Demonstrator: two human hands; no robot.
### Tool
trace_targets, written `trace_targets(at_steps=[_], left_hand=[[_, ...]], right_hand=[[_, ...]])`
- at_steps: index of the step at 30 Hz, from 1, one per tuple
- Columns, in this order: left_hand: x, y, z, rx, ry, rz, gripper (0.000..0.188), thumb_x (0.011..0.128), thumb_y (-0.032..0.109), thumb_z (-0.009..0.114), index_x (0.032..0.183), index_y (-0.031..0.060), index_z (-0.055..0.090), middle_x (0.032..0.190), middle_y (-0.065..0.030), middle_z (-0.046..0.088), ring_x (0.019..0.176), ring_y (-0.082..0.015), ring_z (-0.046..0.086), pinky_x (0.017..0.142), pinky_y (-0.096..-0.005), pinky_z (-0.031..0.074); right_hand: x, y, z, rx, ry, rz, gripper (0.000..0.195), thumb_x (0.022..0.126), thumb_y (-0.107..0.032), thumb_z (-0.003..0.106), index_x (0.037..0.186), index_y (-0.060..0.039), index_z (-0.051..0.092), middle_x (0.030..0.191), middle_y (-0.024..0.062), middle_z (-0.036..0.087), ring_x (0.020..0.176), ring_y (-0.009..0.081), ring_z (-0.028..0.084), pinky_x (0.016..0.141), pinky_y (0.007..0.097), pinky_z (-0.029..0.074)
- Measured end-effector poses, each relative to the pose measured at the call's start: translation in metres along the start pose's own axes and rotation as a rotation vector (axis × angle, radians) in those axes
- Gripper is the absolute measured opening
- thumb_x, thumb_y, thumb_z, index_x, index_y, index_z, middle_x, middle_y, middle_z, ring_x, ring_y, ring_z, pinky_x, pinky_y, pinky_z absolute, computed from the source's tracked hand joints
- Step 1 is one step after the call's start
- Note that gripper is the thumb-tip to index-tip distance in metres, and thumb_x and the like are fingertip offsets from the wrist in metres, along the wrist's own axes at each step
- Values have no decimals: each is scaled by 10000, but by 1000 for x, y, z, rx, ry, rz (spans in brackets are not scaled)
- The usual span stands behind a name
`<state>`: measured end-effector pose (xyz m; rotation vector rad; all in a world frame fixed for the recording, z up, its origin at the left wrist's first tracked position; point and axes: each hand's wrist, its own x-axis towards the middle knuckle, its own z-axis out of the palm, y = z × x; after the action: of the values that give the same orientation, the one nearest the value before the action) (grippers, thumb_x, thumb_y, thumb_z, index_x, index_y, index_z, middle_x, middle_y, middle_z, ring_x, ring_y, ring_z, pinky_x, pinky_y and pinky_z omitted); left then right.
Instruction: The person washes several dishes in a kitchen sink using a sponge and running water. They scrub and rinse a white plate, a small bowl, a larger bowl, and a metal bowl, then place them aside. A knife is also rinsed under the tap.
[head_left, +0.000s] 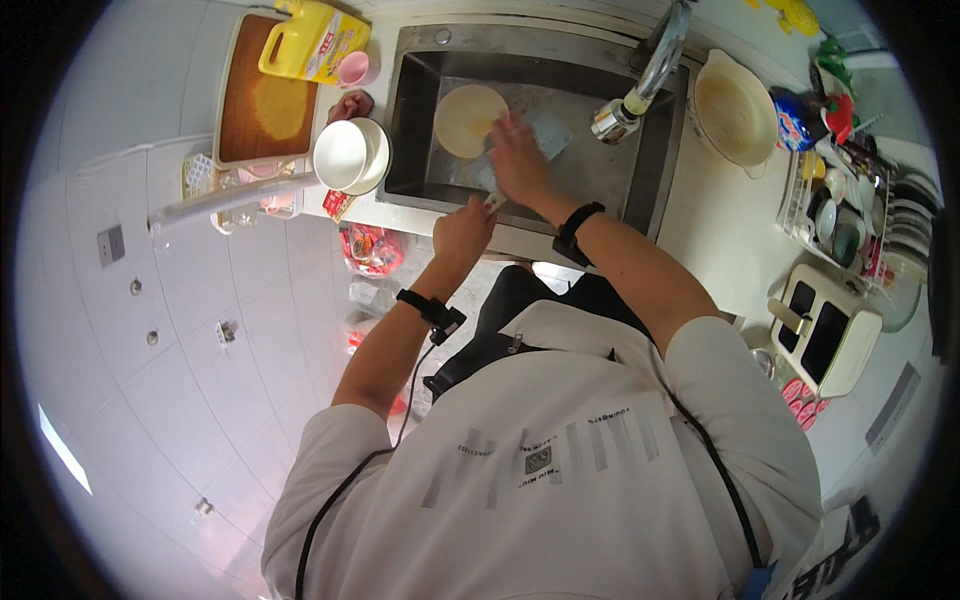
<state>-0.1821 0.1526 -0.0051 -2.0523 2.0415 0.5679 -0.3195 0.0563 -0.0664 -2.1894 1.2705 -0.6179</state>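
Note:
My left hand (463, 234) grips the pale handle (493, 201) of a utensil at the sink's near edge. A flat bluish-grey surface (551, 136), seemingly the blade of a kitchen knife or cleaver, extends from it over the sink floor, partly covered. Across that surface lies my right hand (517, 161), blurred, its fingers pointing away from me; whether it holds anything underneath is hidden. Just left of its fingertips, a round cream-coloured dish (466, 120) rests in the stainless steel sink (600, 176).
A chrome faucet (619, 120) overhangs the sink's right side. Left of the sink stand white bowls (341, 156), a pink cup (358, 69) and a yellow jug (322, 45). An oval cream pan (733, 112) and a dish rack (840, 210) occupy the right counter.

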Motion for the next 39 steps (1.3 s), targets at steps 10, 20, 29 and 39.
trace_targets(at_steps=[10,20,29,39], left_hand=[[-91,12,85,-178,118,-291,456,985,506,601,926,54,589,695,-157,706,613,-359,710,536,-482,557],[-97,55,144,-370,190,-470,477,1003,537,565,971,62,585,671,-166,704,588,-353,706,511,-477,546],[-91,57,149,-431,98,-512,482,1008,532,553,1007,50,569,691,-180,709,613,-376,710,556,-493,560],[-80,53,131,-430,65,-423,418,1018,424,539,987,9,585,700,-186,709,650,-377,720,581,-470,575]], right_hand=[[-44,2,32,-49,-159,-203,532,1008,-188,563,1471,43,440,1607,236,346,1534,397,252,1245,528,235],[-75,22,60,-64,-256,-468,552,998,-179,588,1473,62,441,1605,251,353,1509,420,297,1235,536,260],[-70,9,68,-212,-214,-276,551,1017,-207,556,1485,56,432,1612,241,342,1517,407,280,1246,542,229],[-50,35,72,-195,-115,-133,608,1008,-213,556,1515,59,364,1625,260,302,1521,435,255,1251,543,212]])
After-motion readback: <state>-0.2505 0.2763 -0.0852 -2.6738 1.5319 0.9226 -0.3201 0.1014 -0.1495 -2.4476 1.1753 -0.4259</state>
